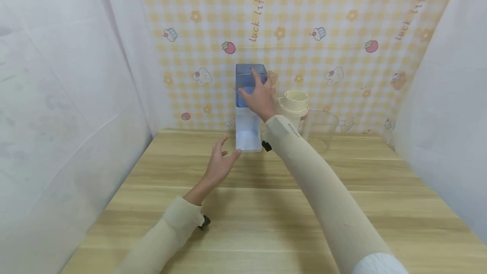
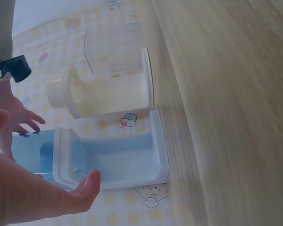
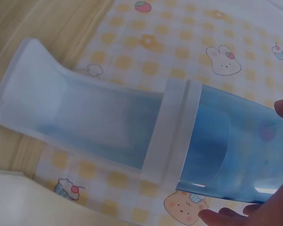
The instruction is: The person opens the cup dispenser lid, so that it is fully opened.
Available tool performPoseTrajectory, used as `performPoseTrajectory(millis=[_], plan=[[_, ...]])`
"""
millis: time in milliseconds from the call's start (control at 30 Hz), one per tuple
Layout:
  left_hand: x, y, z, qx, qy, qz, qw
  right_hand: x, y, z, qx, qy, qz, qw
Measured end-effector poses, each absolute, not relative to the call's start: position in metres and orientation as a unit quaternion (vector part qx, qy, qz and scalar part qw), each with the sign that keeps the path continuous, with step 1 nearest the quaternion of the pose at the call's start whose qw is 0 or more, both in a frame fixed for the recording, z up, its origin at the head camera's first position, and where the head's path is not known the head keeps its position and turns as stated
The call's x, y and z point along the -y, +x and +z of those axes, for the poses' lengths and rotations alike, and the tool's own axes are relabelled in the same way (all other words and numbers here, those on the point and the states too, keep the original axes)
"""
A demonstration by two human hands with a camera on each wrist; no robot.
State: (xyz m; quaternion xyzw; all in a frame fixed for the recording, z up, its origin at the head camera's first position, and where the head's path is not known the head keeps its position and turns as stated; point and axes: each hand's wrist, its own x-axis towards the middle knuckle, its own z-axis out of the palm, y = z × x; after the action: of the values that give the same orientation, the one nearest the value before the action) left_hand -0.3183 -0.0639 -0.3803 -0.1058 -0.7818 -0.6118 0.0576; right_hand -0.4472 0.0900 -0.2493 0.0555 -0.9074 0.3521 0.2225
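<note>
A white upright stand (image 1: 248, 130) with a hollow front stands against the back wall, with a see-through blue container (image 3: 240, 141) seated in the collar on its top. My right hand (image 1: 260, 96) grips the blue container near its upper part, the thumb on one side and the other fingers spread over the far side. Low at the left of the stand, my left hand (image 1: 220, 162) holds nothing; its fingers are apart and its thumb points toward the stand's foot. Whether that thumb touches the stand cannot be made out.
Right of the white stand is a similar cream stand (image 2: 113, 94) with a round open collar (image 1: 296, 101), partly behind my right arm. A clear container (image 1: 323, 128) stands beside it. Behind is a yellow checked cloth (image 1: 281, 12); white sheets hang at both sides of the wooden table (image 1: 236, 231).
</note>
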Motion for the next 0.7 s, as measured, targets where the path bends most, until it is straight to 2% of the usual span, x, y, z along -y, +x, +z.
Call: performPoseTrajectory(millis=[200, 467, 700], plan=[[0.069, -0.318, -0.380, 0.783, -0.101, -0.612, 0.049, -0.091, -0.453, -0.260, 0.914, 0.074, 0.312, 0.250], [0.076, -0.319, -0.383, 0.786, -0.095, -0.610, 0.045, -0.078, -0.458, -0.263, 0.894, 0.052, 0.316, 0.313], [0.078, -0.318, -0.385, 0.787, -0.093, -0.608, 0.048, -0.068, -0.457, -0.262, 0.892, 0.022, 0.313, 0.326]])
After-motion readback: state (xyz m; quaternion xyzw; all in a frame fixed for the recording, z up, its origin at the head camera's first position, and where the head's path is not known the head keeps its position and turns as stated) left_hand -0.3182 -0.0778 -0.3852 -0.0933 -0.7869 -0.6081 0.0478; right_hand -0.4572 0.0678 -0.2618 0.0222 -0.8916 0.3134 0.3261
